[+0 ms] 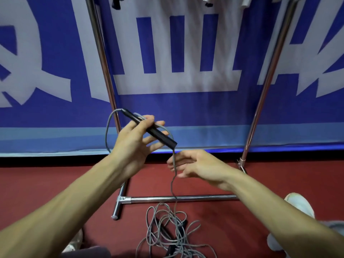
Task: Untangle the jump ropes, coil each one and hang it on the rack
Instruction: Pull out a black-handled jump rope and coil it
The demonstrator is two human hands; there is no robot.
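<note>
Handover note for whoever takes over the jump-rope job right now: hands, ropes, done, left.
Left hand: pinches a black handle, raised in front of the rack.
Right hand: at the grey cord hanging from that handle; grip blurred, cannot tell.
Tangle: on the red floor by the rack's base bar; the cord runs down into it.
Done: one handle lifted out. The rack's top is cut off, so hung ropes cannot be confirmed.
Left: pull this rope free, coil, hang; then the rest.

The red floor [55, 179] carries the rack's chrome base bar [182, 198]. Just in front of it lie tangled grey jump ropes [167, 231]; near its right end, 1 white shoe [299, 203].
</note>
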